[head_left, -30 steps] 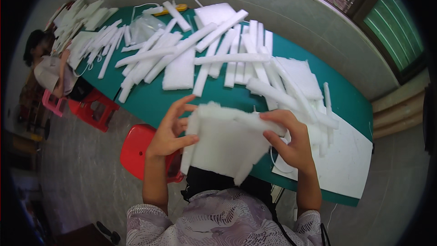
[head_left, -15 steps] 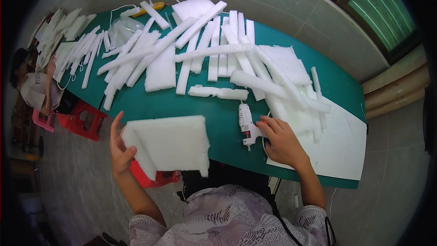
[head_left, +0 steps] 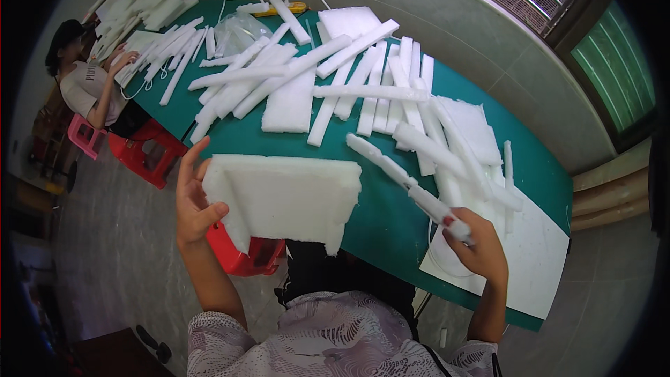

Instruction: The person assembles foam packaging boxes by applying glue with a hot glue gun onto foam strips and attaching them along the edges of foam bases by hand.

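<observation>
My left hand (head_left: 194,206) is closed on the left edge of a white foam panel (head_left: 289,192), fingers behind it and thumb in front. The panel is tilted upright above the table's front edge, with raised strips along its sides and ragged lower corners. On the right, my right hand (head_left: 484,246) grips a white hot glue gun (head_left: 434,208), its nozzle pointing up and to the left. A ragged white foam strip (head_left: 377,157) lines up with the nozzle and seems to hang from it. Whether the strip also touches the table I cannot tell.
A green table (head_left: 328,141) holds several heaped foam strips (head_left: 300,73) and slabs. A white board (head_left: 527,265) lies at the right. The glue gun's cord loops nearby. A red stool (head_left: 244,255) is under the front edge. Another person (head_left: 91,84) sits at the far left.
My right hand has closed on the glue gun and lifted and turned it. The foam strip has swung from level to slanted with the nozzle. The foam panel is still in my left hand.
</observation>
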Available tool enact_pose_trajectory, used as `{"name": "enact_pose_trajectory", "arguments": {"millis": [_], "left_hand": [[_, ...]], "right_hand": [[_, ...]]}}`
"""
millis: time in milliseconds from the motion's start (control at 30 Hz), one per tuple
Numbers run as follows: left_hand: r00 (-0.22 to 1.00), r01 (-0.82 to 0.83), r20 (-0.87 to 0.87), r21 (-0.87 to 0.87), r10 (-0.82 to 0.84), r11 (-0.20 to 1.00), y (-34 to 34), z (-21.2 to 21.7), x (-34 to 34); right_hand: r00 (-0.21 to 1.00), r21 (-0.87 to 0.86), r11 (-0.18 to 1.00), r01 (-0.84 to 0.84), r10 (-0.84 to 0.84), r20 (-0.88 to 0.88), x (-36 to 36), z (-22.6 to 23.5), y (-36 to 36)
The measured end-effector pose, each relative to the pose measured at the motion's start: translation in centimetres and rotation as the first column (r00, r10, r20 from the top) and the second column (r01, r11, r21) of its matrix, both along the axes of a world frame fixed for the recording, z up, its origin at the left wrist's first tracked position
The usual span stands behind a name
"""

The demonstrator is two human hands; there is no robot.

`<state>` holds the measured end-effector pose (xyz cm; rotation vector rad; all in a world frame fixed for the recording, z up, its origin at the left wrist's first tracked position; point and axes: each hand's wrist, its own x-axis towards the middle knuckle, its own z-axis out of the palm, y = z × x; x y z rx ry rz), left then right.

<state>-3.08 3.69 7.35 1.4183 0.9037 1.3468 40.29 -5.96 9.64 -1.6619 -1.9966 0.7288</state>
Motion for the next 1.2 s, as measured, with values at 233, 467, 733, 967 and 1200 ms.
{"name": "enact_pose_trajectory", "arguments": {"millis": [233, 467, 733, 967, 1200], "left_hand": [[0.999, 0.029, -0.024, -0.002, -0.029, 1.0, 0.3, -0.4, 1.8], [0.998, 0.023, -0.051, 0.007, -0.023, 1.0, -0.1, -0.4, 2.7], [0.994, 0.108, -0.028, -0.03, -0.109, 0.994, 0.1, -0.4, 3.8], [0.993, 0.11, -0.033, -0.02, -0.111, 0.994, 0.5, -0.5, 4.1], [0.993, 0.108, -0.041, -0.033, -0.109, 0.994, 0.6, -0.5, 4.3]], "right_hand": [[0.732, -0.301, 0.949, 0.093, -0.27, -0.625, 1.1, 0.5, -0.5], [0.6, -0.15, 0.989, -0.012, -0.113, -0.792, 0.8, 0.6, -1.1], [0.622, -0.166, 0.986, 0.018, -0.142, -0.77, -1.1, 0.0, -0.5], [0.651, -0.173, 0.985, -0.019, -0.12, -0.75, -0.9, -0.9, 0.2], [0.709, -0.184, 0.983, 0.006, -0.134, -0.692, -0.2, -1.1, -0.2]]}}
